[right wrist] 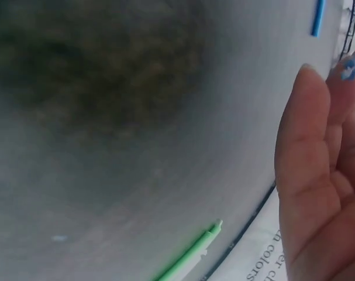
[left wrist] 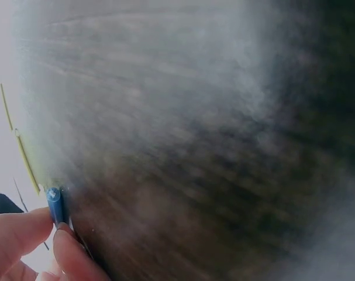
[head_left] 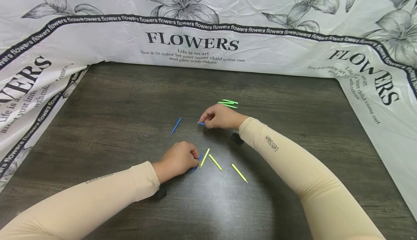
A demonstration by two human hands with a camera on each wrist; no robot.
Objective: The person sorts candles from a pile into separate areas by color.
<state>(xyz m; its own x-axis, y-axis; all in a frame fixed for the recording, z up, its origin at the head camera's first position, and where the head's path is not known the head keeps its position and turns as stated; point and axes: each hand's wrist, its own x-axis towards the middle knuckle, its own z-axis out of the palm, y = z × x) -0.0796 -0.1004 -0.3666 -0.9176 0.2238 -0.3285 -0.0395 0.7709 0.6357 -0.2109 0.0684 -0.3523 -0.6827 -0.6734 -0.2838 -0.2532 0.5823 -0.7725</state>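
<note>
The left hand (head_left: pixel 178 159) pinches a blue stick (head_left: pixel 197 163) low over the dark table; in the left wrist view the stick's blue end (left wrist: pixel 55 202) stands between thumb and finger. Farther back, the right hand (head_left: pixel 224 117) holds another blue stick (head_left: pixel 201 123), its tip (right wrist: pixel 352 65) showing at the fingertips in the right wrist view. A third blue stick (head_left: pixel 176 126) lies on the table left of the right hand. Right beside the left hand is a yellow stick (head_left: pixel 205 158), with a second yellow one (head_left: pixel 215 162) close to it.
Several green sticks (head_left: pixel 229 103) lie just behind the right hand. Another yellow stick (head_left: pixel 239 173) lies farther right on the table (head_left: pixel 137 99). A white cloth printed with flowers (head_left: pixel 192 51) borders the table at the back and both sides.
</note>
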